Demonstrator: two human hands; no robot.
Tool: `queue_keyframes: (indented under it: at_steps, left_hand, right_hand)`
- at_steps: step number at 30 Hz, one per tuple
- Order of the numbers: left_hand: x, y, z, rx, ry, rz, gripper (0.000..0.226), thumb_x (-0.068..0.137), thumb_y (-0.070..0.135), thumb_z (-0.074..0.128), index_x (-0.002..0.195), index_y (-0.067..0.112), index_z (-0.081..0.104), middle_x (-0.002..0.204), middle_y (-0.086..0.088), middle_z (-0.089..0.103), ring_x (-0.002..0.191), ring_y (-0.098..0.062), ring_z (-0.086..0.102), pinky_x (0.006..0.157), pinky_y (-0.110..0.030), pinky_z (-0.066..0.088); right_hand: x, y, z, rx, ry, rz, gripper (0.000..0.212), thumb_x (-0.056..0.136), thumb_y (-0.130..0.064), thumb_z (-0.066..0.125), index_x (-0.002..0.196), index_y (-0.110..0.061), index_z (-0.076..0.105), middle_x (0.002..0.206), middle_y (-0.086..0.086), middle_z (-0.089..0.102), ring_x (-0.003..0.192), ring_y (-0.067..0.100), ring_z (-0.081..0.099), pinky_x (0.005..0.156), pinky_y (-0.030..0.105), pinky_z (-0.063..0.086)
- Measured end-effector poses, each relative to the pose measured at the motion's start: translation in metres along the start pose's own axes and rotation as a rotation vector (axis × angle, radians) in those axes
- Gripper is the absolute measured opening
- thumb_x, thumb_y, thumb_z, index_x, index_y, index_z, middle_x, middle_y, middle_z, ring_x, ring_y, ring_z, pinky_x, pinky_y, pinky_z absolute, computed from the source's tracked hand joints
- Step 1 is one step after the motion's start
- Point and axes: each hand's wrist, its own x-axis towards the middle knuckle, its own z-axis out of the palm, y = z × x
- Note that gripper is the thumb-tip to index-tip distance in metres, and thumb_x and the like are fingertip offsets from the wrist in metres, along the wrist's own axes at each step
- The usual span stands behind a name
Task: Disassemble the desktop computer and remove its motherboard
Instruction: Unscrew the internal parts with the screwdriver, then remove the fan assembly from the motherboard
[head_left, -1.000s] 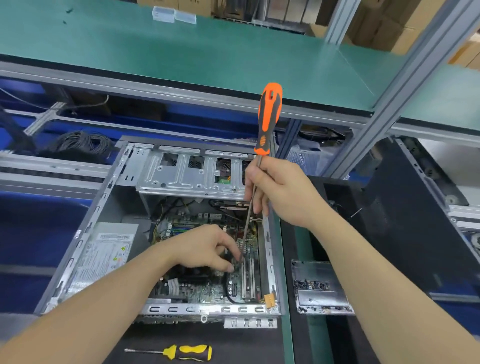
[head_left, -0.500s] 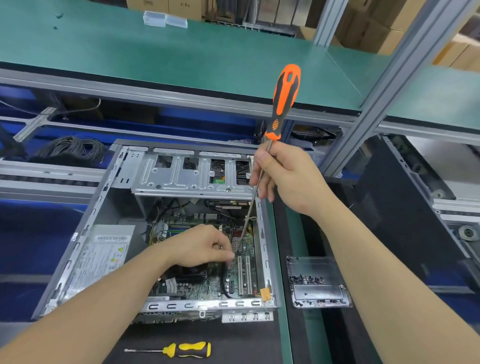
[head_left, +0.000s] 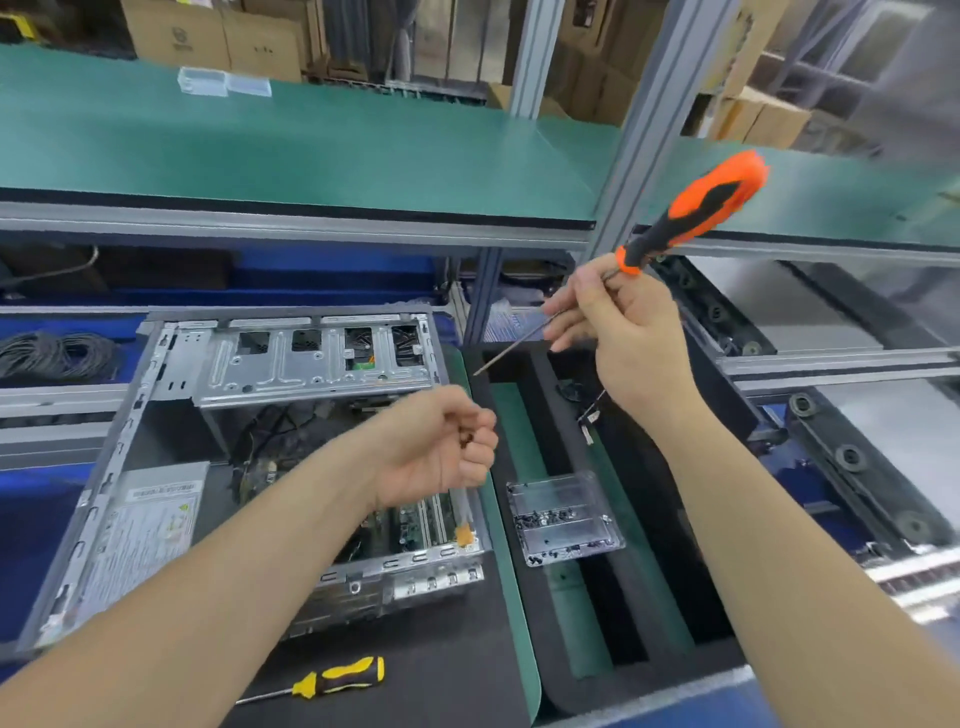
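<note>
Head-camera view showed a person at a green workbench (head_left: 311, 150), leaning over an open desktop computer case (head_left: 156, 415) that lay on its side. The motherboard (head_left: 415, 522) sat flat on the case floor, mostly hidden under the left forearm, only a strip of slots showing near the right wall. The left hand (head_left: 441, 447) was curled into a loose fist above it, pinching something small and dark, probably a screw. The right hand (head_left: 623, 332) was wrapped round the shaft of an orange screwdriver (head_left: 696, 213), raised clear of the case with the tip pointing left. A clear tray of screws (head_left: 563, 519) lay just beside the case, and a yellow screwdriver (head_left: 337, 680) in front. The board looked thin, light and fragile; I judged it best lifted by its bare edges, level, never by its slots or components.
</note>
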Motion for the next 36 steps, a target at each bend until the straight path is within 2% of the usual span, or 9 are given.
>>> queue_keyframes:
  at_steps: [4, 7, 10, 14, 19, 24, 28, 32, 36]
  left_hand:
    - [0.031, -0.033, 0.055, 0.098, 0.074, 0.079, 0.020, 0.105, -0.003, 0.044, 0.114, -0.003, 0.062, 0.075, -0.006, 0.060, 0.060, -0.010, 0.044, 0.051, -0.019, 0.044]
    - [0.062, -0.054, 0.074, 0.089, 0.220, 0.135, 0.034, 0.104, -0.013, 0.033, 0.108, -0.002, 0.065, 0.091, -0.014, 0.066, 0.064, -0.011, 0.050, 0.055, -0.019, 0.054]
    - [0.092, -0.074, 0.080, 0.086, 0.363, 0.138, 0.030, 0.105, -0.012, 0.033, 0.110, -0.003, 0.061, 0.097, -0.018, 0.065, 0.068, -0.015, 0.055, 0.060, -0.022, 0.058]
    - [0.132, -0.102, 0.066, 0.102, 0.574, 0.109, 0.024, 0.105, -0.009, 0.033, 0.117, -0.004, 0.053, 0.101, -0.020, 0.061, 0.084, -0.024, 0.064, 0.074, -0.027, 0.058]
    - [0.168, -0.130, 0.051, 0.270, 0.781, 0.031, 0.027, 0.107, 0.002, 0.034, 0.114, -0.001, 0.061, 0.097, -0.015, 0.066, 0.073, -0.017, 0.057, 0.065, -0.022, 0.050]
    - [0.189, -0.144, 0.050, 0.350, 0.817, -0.016, 0.029, 0.106, 0.003, 0.039, 0.119, -0.006, 0.064, 0.119, -0.025, 0.069, 0.093, -0.024, 0.064, 0.080, -0.027, 0.057]
    - [0.196, -0.145, 0.051, 0.354, 0.842, -0.020, 0.026, 0.101, 0.006, 0.049, 0.114, -0.002, 0.069, 0.118, -0.021, 0.069, 0.105, -0.029, 0.066, 0.099, -0.035, 0.056]
    - [0.194, -0.140, 0.057, 0.329, 0.874, -0.020, 0.034, 0.097, 0.016, 0.047, 0.115, -0.001, 0.069, 0.107, -0.017, 0.070, 0.075, -0.021, 0.054, 0.081, -0.034, 0.048]
    - [0.190, -0.134, 0.062, 0.318, 0.854, -0.043, 0.039, 0.099, 0.024, 0.042, 0.117, 0.004, 0.070, 0.119, -0.015, 0.067, 0.080, -0.022, 0.053, 0.082, -0.037, 0.045]
  right_hand:
    - [-0.014, 0.022, -0.032, -0.099, 0.058, 0.044, 0.027, 0.102, -0.037, 0.052, 0.083, -0.026, 0.068, 0.085, 0.008, 0.074, 0.073, 0.031, 0.073, 0.071, 0.048, 0.061]
    - [-0.028, 0.051, -0.052, -0.187, 0.006, 0.115, 0.030, 0.103, -0.030, 0.055, 0.084, -0.014, 0.071, 0.082, 0.003, 0.075, 0.077, 0.022, 0.074, 0.078, 0.042, 0.062]
    - [-0.049, 0.078, -0.070, -0.218, -0.093, 0.160, 0.024, 0.103, -0.017, 0.062, 0.082, -0.012, 0.074, 0.086, -0.001, 0.075, 0.082, 0.022, 0.071, 0.078, 0.038, 0.057]
    - [-0.081, 0.113, -0.091, -0.285, -0.216, 0.011, 0.013, 0.098, 0.001, 0.064, 0.089, -0.001, 0.074, 0.095, 0.008, 0.073, 0.084, 0.024, 0.067, 0.076, 0.036, 0.054]
    - [-0.101, 0.148, -0.105, -0.263, -0.277, 0.103, 0.015, 0.093, 0.014, 0.060, 0.092, 0.006, 0.072, 0.099, 0.014, 0.070, 0.086, 0.025, 0.064, 0.074, 0.039, 0.053]
    - [-0.111, 0.169, -0.118, -0.261, -0.309, 0.135, 0.013, 0.095, 0.006, 0.063, 0.096, -0.001, 0.074, 0.101, 0.008, 0.071, 0.095, 0.024, 0.066, 0.084, 0.036, 0.054]
    - [-0.109, 0.180, -0.134, -0.330, -0.409, 0.254, 0.032, 0.086, 0.016, 0.061, 0.106, -0.005, 0.074, 0.107, 0.007, 0.070, 0.100, 0.024, 0.063, 0.089, 0.027, 0.048]
    - [-0.112, 0.181, -0.137, -0.306, -0.370, 0.227, 0.014, 0.093, 0.007, 0.060, 0.091, -0.002, 0.071, 0.103, 0.005, 0.068, 0.094, 0.020, 0.062, 0.082, 0.022, 0.050]
    - [-0.110, 0.181, -0.139, -0.324, -0.375, 0.219, 0.013, 0.096, 0.002, 0.061, 0.097, -0.003, 0.072, 0.105, 0.007, 0.069, 0.098, 0.021, 0.064, 0.084, 0.025, 0.051]
